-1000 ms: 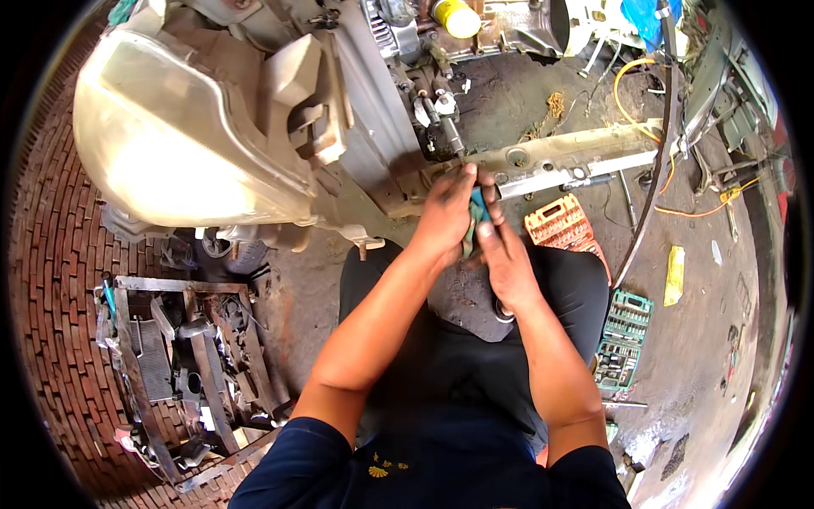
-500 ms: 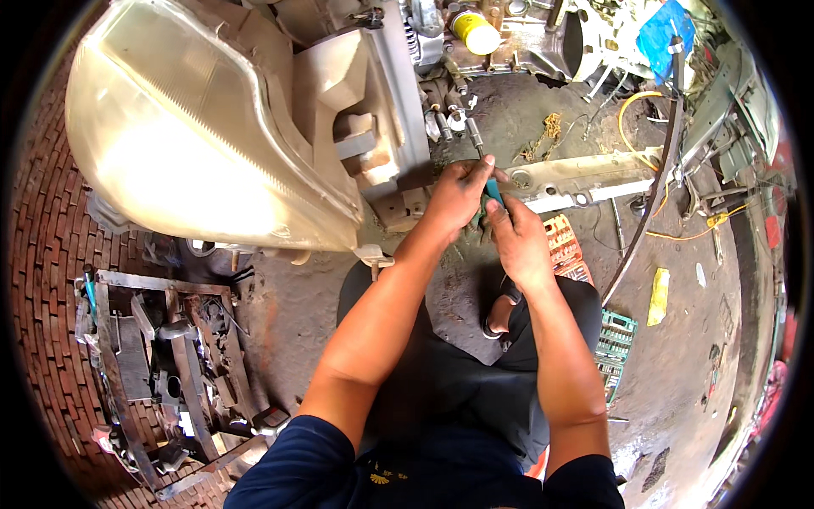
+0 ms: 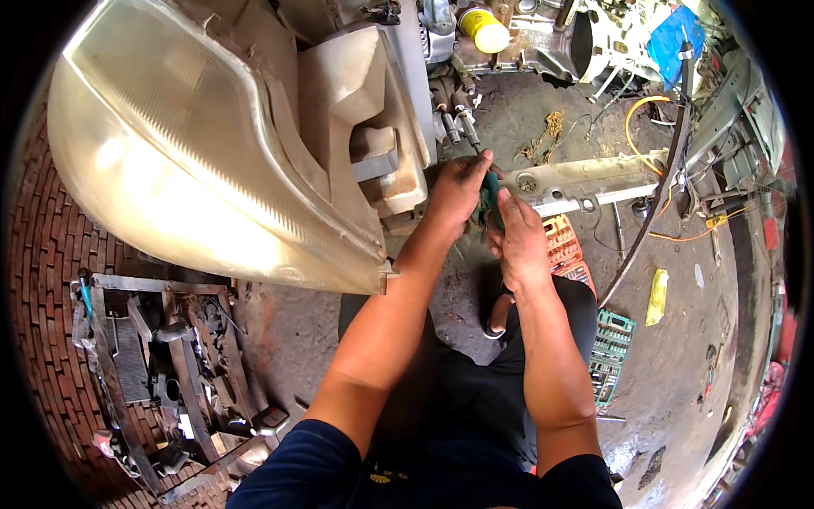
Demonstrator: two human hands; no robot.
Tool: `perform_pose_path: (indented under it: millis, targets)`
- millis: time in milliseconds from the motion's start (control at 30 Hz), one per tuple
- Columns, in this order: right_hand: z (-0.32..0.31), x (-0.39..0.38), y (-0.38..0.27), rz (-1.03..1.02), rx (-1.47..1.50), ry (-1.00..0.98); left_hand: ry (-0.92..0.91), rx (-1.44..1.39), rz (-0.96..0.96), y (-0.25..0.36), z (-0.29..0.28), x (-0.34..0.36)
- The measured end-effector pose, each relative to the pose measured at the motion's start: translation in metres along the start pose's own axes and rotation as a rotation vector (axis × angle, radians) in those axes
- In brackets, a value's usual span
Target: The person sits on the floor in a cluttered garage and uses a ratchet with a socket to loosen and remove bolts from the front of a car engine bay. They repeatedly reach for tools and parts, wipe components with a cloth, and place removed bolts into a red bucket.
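Note:
A tool with a teal handle (image 3: 494, 198) and a thin metal shaft is in my hands, pointing toward metal socket-like fittings (image 3: 465, 125) below the engine. My left hand (image 3: 455, 192) is closed around the upper part of the handle and shaft. My right hand (image 3: 521, 242) grips the handle lower down, thumb along it. Some green material behind the fingers is too hidden to make out. A large hazy headlamp (image 3: 195, 170) fills the upper left, its lower corner over my left forearm. A pale metal crossmember (image 3: 593, 174) runs right of my hands.
An engine (image 3: 543, 42) with a yellow cylindrical part (image 3: 486, 30) is at the top. An orange socket case (image 3: 561, 240) and green socket case (image 3: 612, 348) lie on the floor at right. A dark bent strip (image 3: 643, 237) crosses there. A metal frame with scrap (image 3: 106, 356) stands lower left.
Both hands have moved slightly up and right with the tool, and the right hand has turned. The view has shifted, so the headlamp appears larger.

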State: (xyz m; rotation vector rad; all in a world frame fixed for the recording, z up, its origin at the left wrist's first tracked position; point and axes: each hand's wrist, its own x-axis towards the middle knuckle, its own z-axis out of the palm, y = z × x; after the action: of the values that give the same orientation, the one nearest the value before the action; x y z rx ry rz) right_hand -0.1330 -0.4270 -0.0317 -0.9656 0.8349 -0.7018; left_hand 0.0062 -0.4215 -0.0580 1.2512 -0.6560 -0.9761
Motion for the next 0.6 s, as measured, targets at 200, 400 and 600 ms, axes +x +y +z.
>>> perform_pose_path:
  millis: [200, 400, 600]
  targets:
    - [-0.009, 0.010, -0.002, 0.196, 0.617, -0.331, 0.045, -0.036, 0.054, 0.002, 0.004, 0.001]
    - [-0.007, 0.027, -0.005, 0.348, 0.773, -0.462, -0.012, -0.159, 0.038, -0.005, -0.003, 0.006]
    - [0.003, 0.028, -0.004, -0.280, -0.599, 0.011, -0.044, -0.238, -0.066, 0.000, 0.003, -0.001]
